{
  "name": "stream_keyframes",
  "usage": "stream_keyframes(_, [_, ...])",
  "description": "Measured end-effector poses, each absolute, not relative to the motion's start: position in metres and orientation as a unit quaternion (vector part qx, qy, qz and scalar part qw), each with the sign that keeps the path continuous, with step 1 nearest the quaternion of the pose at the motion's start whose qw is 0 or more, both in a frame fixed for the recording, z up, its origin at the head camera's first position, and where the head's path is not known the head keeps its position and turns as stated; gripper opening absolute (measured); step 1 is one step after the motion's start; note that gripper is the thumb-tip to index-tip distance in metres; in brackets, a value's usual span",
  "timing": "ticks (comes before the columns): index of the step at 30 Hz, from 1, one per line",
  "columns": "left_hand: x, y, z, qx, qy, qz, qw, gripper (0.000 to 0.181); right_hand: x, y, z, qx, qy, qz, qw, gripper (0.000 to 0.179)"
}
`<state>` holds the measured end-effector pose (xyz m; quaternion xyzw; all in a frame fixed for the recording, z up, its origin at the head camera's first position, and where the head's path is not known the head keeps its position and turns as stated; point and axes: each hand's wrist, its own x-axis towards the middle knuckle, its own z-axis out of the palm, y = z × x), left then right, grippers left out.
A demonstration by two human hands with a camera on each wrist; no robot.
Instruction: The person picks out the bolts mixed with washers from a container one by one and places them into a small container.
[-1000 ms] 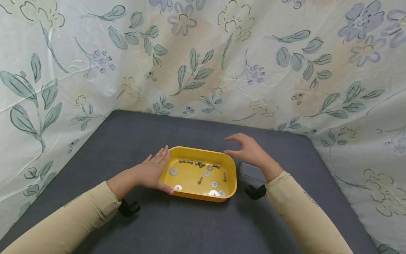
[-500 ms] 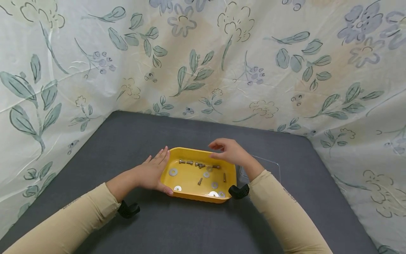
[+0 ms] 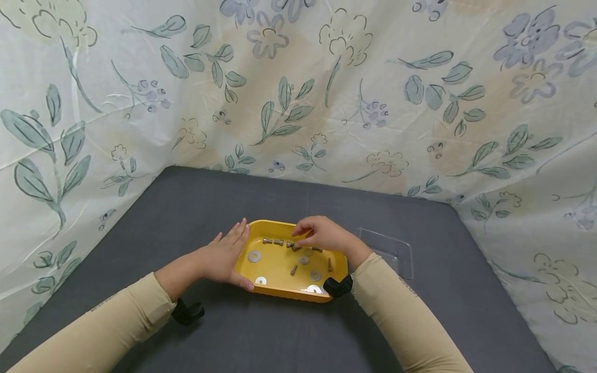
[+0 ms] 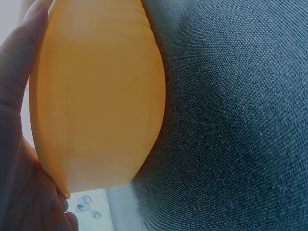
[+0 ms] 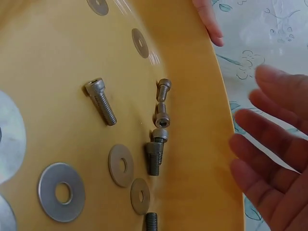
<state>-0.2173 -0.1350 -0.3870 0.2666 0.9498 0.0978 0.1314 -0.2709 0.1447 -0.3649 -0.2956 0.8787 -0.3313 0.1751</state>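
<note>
A yellow tray [image 3: 275, 267] lies on the dark cloth, holding several socket-head screws [image 5: 102, 103] and flat washers [image 5: 47, 192]. Along its left end rests my left hand [image 3: 221, 257], fingers straight against the rim and thumb at the near left corner. The left wrist view shows the tray's outer wall [image 4: 98, 96] beside that thumb. Over the far side of the tray hovers my right hand [image 3: 324, 234], fingers loosely bent above a cluster of screws [image 3: 291, 245]. In the right wrist view its fingers [image 5: 260, 185] are apart from the screws, with nothing held.
To the right of the tray, partly behind the right forearm, stands a clear plastic container [image 3: 384, 244]. Dark grey cloth [image 3: 261, 336] covers the table. A floral curtain [image 3: 298, 114] hangs along the back and both sides.
My right hand has moved left and lower, from the tray's far right corner to over the screws. The clear container has come into view behind it. My left hand stays put.
</note>
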Motion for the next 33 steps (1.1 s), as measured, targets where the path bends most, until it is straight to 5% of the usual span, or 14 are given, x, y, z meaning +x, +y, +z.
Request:
stream_keyframes(17, [-0.218, -0.134, -0.386, 0.266, 0.951, 0.095, 0.129, 0.137, -0.284, 0.144, -0.383, -0.307, 0.836, -0.335, 0.306, 0.019])
stream_keyframes(33, [-0.216, -0.135, -0.388, 0.260, 0.952, 0.093, 0.134, 0.137, -0.282, 0.140, -0.409, -0.375, 0.838, -0.269, 0.291, 0.016])
